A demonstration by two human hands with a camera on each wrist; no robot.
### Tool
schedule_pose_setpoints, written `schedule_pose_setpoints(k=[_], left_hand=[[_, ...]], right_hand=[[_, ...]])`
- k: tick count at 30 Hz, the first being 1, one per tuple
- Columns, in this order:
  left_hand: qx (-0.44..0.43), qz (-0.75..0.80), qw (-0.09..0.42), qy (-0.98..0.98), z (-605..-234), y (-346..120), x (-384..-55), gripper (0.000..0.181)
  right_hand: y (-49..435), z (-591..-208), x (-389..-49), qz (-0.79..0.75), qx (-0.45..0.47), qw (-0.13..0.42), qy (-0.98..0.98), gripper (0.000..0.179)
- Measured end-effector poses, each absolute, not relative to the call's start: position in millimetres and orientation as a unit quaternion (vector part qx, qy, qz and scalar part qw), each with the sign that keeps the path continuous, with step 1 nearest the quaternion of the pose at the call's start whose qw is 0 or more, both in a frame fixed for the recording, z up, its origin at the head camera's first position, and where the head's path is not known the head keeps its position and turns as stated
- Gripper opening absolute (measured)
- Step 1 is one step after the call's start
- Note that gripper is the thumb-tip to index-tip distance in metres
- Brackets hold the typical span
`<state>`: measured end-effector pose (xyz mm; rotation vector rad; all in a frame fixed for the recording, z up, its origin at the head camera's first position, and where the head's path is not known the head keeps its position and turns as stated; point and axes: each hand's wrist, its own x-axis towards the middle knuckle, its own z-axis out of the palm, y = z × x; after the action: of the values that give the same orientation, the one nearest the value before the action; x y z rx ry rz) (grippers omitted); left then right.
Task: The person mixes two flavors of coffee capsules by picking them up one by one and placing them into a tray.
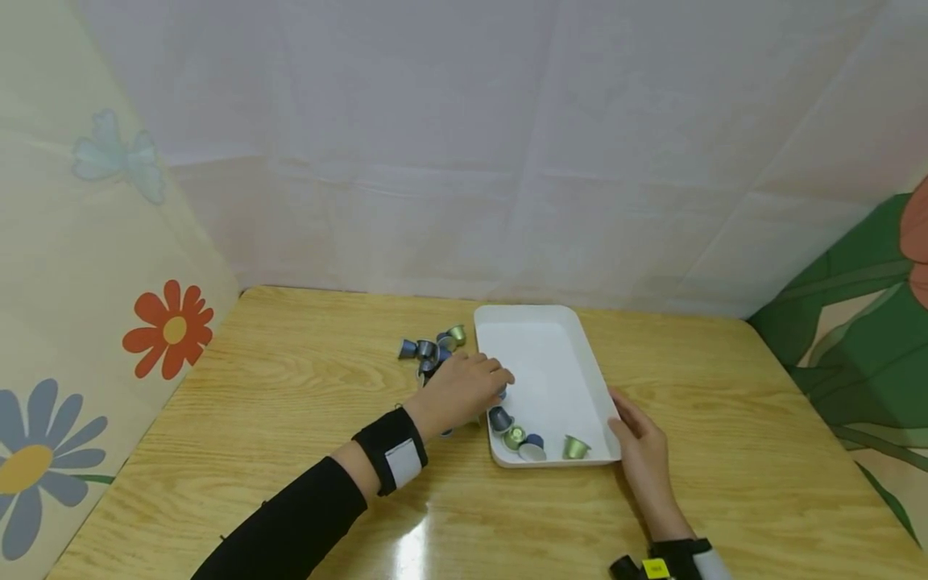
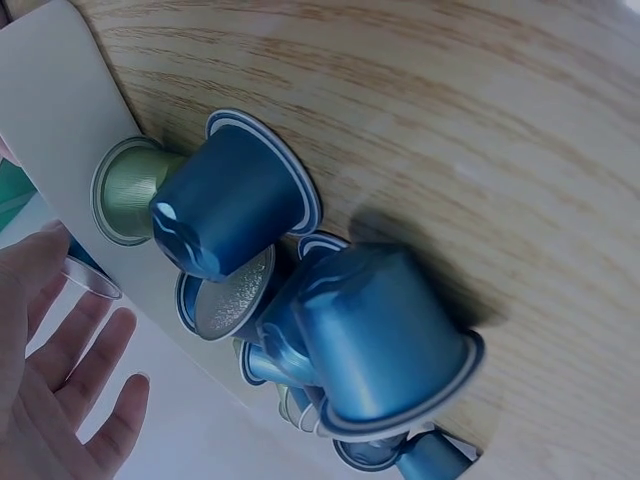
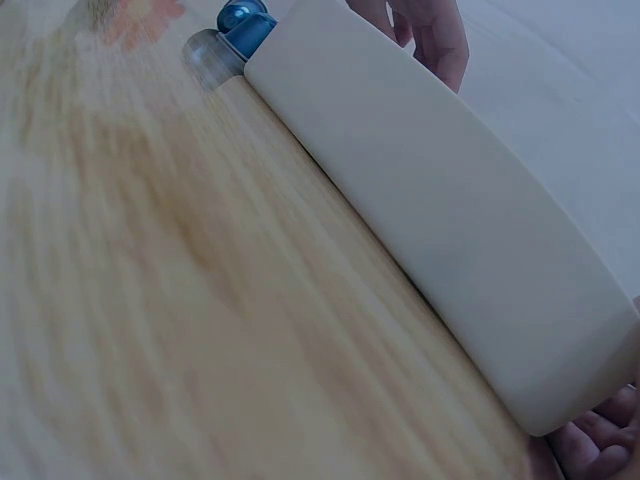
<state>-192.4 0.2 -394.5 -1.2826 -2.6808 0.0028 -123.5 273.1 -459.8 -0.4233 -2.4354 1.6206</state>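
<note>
My left hand [image 1: 464, 391] is over the left rim of a white tray [image 1: 554, 362]. In the left wrist view its thumb and fingertips pinch a coffee capsule [image 2: 92, 277], mostly hidden, with a pale rim. Beside this hand, blue capsules [image 2: 385, 330] and a green capsule [image 2: 130, 190] lie in a heap on the table. Along the tray's near side are a dark blue capsule [image 1: 500, 419], a green capsule [image 1: 576, 447] and others. My right hand [image 1: 641, 443] grips the tray's right edge near the front corner, its thumb at the rim.
The pile of capsules [image 1: 426, 350] extends left of the tray on the wooden table [image 1: 312, 362]. A white cloth [image 1: 435, 161] hangs behind the table's back edge. Flower-printed sheets [image 1: 65, 322] flank the table.
</note>
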Motion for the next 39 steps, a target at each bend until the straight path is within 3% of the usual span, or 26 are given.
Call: schedule_pose_setpoints(k=[22, 32, 39], left_hand=[[-0.429, -0.011, 0.071, -0.901, -397, -11, -194, 0.033], [-0.427, -0.065, 0.112, -0.895, -396, -31, -191, 0.027], [-0.415, -0.077, 0.093, -0.902, -398, -43, -186, 0.025]], right_hand=[[272, -458, -124, 0.542, -0.152, 0.085, -0.822, 0.044], [274, -459, -123, 0.544, -0.149, 0.087, -0.821, 0.044], [273, -459, -124, 0.547, -0.147, 0.092, -0.819, 0.043]])
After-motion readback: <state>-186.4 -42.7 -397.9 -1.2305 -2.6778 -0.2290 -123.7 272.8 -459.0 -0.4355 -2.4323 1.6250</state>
